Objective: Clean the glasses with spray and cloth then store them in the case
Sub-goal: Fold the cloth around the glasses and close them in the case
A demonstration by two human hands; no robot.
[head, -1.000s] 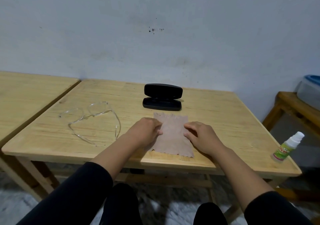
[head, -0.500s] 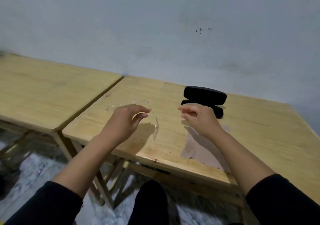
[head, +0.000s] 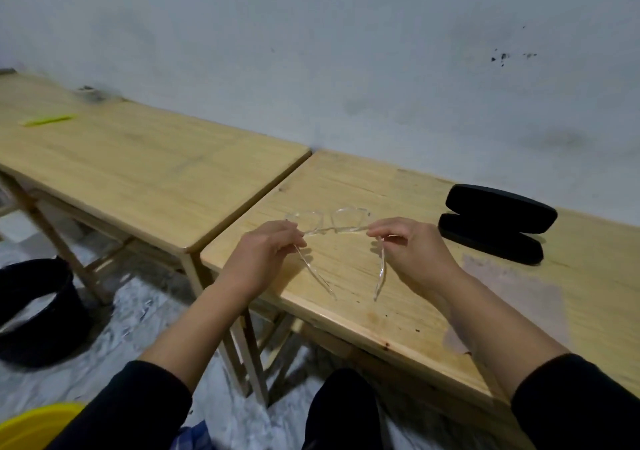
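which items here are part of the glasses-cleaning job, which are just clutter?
Job: clear glasses, pinched at the temples by left hand and right hand; cloth; open black case.
Clutter: yellow-green stick, black bucket, yellow tub.

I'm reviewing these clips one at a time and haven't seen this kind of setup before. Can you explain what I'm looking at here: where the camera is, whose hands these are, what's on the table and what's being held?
There is no machine here. A person wears a wide-angle camera on the head, looking forward and down, so the two bare arms reaching in from the bottom are their own. The left hand and right hand each pinch one side of a pair of clear-framed glasses near the hinges, with the arms of the glasses unfolded and pointing back toward the person. On the wooden table a black glasses case stands open near the wall, and a brownish cleaning cloth lies flat, partly hidden by the right forearm. A second wooden table stands to the left. No spray bottle is in view.
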